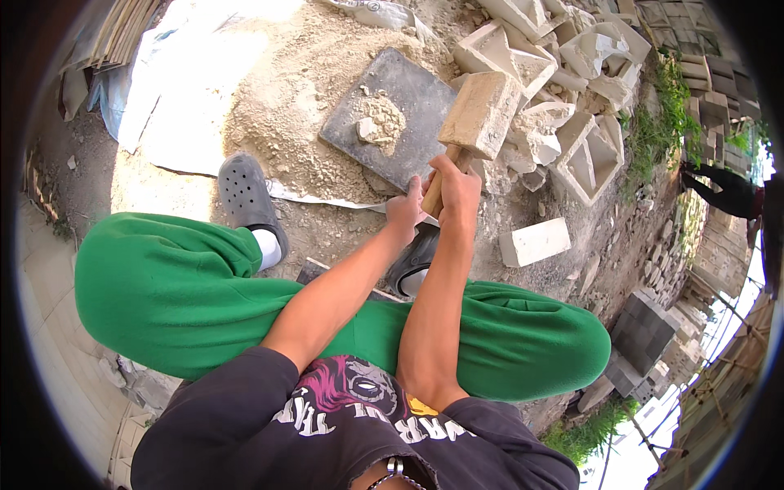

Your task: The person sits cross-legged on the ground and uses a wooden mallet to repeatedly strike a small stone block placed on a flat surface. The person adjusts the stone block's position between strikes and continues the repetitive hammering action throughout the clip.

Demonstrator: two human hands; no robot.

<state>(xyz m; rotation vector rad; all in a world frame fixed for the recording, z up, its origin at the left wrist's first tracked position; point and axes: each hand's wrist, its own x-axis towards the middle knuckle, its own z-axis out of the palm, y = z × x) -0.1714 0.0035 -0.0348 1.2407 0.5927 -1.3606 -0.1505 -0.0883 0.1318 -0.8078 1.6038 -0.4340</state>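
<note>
My right hand is wrapped round the handle of a mallet with a big, block-shaped, dust-covered head. Lower on the same handle, my left hand is closed against it; part of its grip is hidden. The mallet head is raised at the right side of a dark square slab. On that slab lies a small heap of crushed pale material, with one larger lump at its near left.
Broken pale hollow blocks are piled at the right of the slab. A whitish block lies nearer. Sandy rubble spreads left over pale sheeting. My grey clog stands beside it. Another person's dark-clothed legs show far right.
</note>
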